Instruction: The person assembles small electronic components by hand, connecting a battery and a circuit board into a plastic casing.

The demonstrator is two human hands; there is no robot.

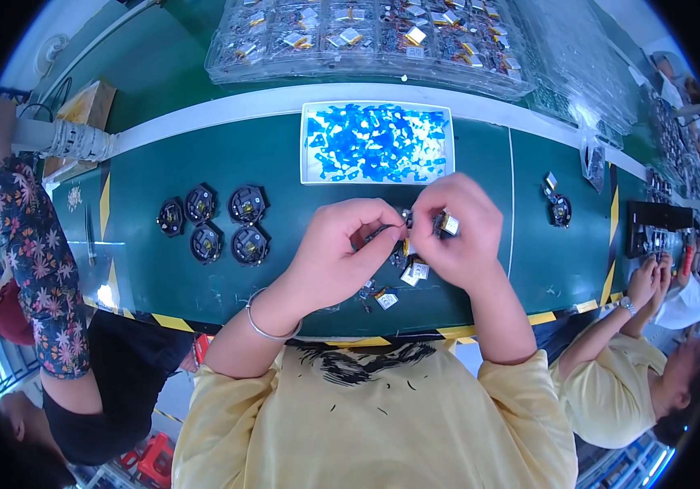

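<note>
Over the middle of the bench my left hand (335, 248) and my right hand (462, 232) meet almost fingertip to fingertip. Thumb and forefinger of the left are closed on a thin dark wired part (376, 233). My right hand is pinched round a small circuit assembly with wires, and its silver battery cell (448, 225) shows beside the fingers. Much of that assembly is hidden by the fingers. Just below them on the bench lie more silver battery cells (415, 272) with wires and small boards, and another cell (386, 299) nearer to me.
Several round black housings (248, 204) sit to the left. Beyond my hands stands a white tray (378, 182) of small blue pieces. Clear plastic trays (366, 65) of electronic parts fill the back. One assembly (560, 210) lies right. Co-workers sit at both sides; black-yellow tape (172, 321) lines the near edge.
</note>
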